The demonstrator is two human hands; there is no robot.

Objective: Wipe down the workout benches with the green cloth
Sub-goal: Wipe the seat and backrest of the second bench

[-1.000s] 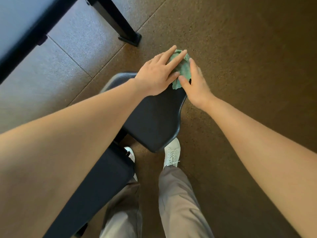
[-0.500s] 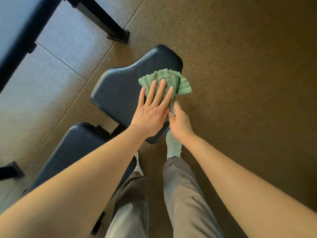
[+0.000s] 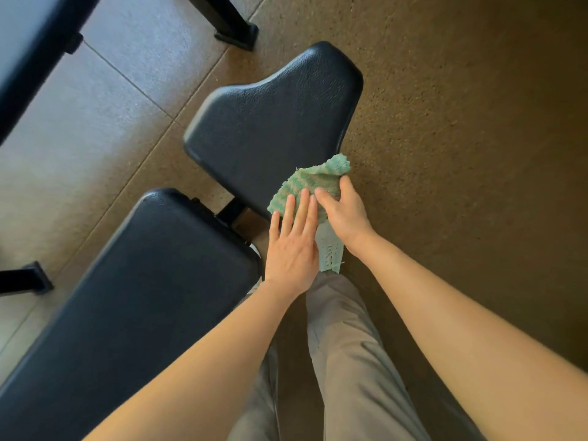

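Two pads on this bench, and the cloth sits at the seat's near corner.
My left hand (image 3: pixel 292 249) lies flat, fingers straight and close together, pressing the green cloth (image 3: pixel 305 183) onto the near right corner of the seat pad (image 3: pixel 270 116). My right hand (image 3: pixel 343 214) pinches the cloth's bunched right edge. I judge the seat nearly covered, though no damp trace shows from here, so I may be wrong. The long back pad (image 3: pixel 143 297) just beside it and another bench (image 3: pixel 31 43) at upper left look left to do.
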